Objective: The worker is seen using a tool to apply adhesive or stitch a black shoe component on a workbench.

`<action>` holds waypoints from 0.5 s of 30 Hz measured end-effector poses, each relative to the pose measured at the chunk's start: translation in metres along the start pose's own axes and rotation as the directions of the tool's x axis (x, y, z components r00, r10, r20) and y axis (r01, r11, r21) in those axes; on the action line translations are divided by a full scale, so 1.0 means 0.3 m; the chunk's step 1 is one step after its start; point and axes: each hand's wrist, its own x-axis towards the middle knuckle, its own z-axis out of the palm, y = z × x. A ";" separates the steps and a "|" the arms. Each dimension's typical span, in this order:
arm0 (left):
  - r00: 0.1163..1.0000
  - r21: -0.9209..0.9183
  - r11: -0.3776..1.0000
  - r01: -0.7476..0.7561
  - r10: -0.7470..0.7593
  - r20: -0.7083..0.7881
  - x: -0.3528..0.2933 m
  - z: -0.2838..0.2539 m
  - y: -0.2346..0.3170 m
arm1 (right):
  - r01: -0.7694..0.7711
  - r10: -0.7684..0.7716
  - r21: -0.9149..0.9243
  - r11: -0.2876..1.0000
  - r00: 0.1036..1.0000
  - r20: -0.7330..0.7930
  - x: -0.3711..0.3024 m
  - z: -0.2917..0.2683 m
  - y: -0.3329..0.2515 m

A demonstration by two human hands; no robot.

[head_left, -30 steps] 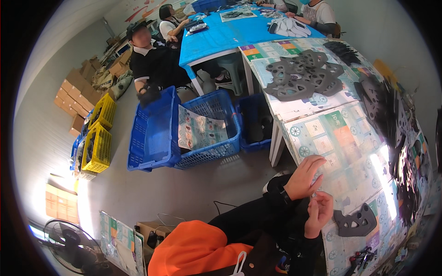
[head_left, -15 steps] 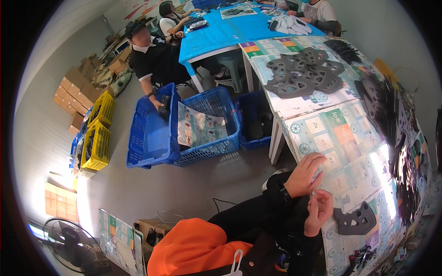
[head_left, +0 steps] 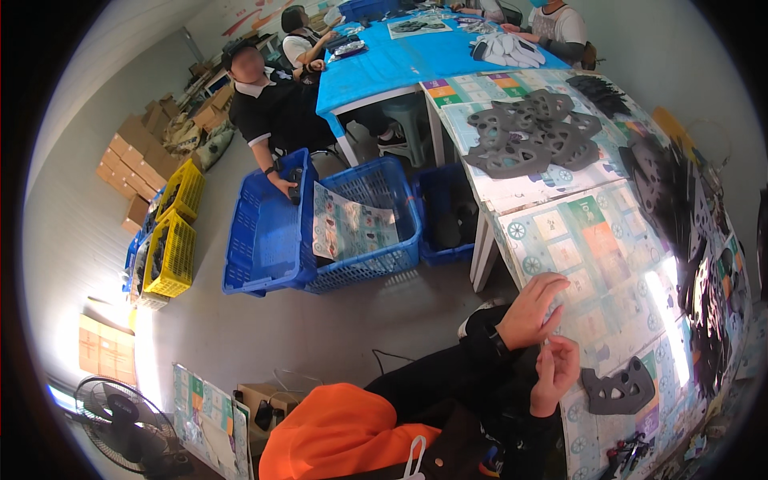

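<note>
My left hand (head_left: 532,312) hovers over the near left edge of the table, its fingers stretched and bent a little, the thumb apart from them. Just below it, my right hand (head_left: 556,372) has thumb and forefinger pinched together close to the left hand. A tiny pale bit seems to show at that pinch, too small to name. A single dark grey foam pad (head_left: 618,387) with cut-out holes lies flat on the table, right of my right hand and apart from it.
More grey foam pads (head_left: 532,132) are piled farther up the printed table cover (head_left: 588,268). Dark pieces (head_left: 708,320) crowd its right edge. Beyond stands a blue-topped table (head_left: 400,56) with white gloves (head_left: 512,50). A seated co-worker (head_left: 276,112) reaches into a blue crate (head_left: 268,248).
The whole view has shifted slightly. My two hands keep nearly the same pose. The co-worker's hand has shifted with the dark piece at the blue crate.
</note>
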 end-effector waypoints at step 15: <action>0.998 -0.025 1.000 0.018 -0.016 0.060 0.006 -0.017 0.007 | 0.018 -0.025 0.180 0.983 0.999 0.038 -0.045 0.015 -0.222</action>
